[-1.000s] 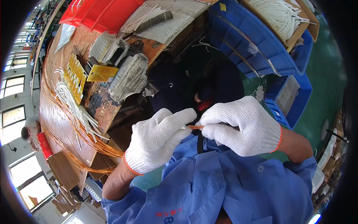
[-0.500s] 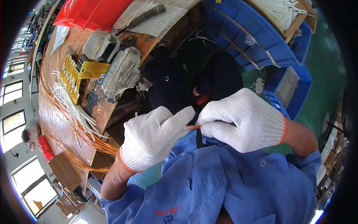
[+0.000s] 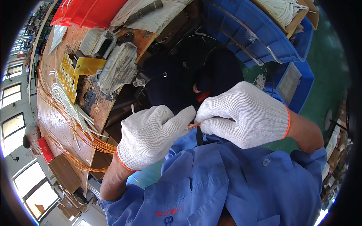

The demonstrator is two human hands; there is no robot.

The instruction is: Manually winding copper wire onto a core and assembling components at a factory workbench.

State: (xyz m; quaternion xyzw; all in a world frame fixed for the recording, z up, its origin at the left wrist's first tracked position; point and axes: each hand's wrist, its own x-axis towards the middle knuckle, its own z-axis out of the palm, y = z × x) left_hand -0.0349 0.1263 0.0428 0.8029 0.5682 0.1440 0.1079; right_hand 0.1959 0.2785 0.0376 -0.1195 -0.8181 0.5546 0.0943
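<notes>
Both my hands wear white knit gloves with orange cuffs. A short length of copper-coloured wire (image 3: 194, 125) spans the small gap between them, in front of my chest. My left hand (image 3: 145, 135) pinches one end between thumb and fingers. The other end runs into the closed fingertips of my right hand (image 3: 243, 116), which covers the rest of it. A thin white piece (image 3: 132, 109) sticks up behind my left hand; what it belongs to is hidden.
A worn wooden bench (image 3: 56, 124) on the left carries long copper wires (image 3: 75, 126), white tubing (image 3: 69, 103), a yellow fixture (image 3: 88, 66) and a red bin (image 3: 86, 13). Blue crates (image 3: 264, 39) stand ahead to the right, with a cardboard box (image 3: 296, 20) of white tubes above.
Both hands have risen slightly in the picture, still gripping the wire. It now slants up toward the right hand. The surroundings have shifted a little with the head.
</notes>
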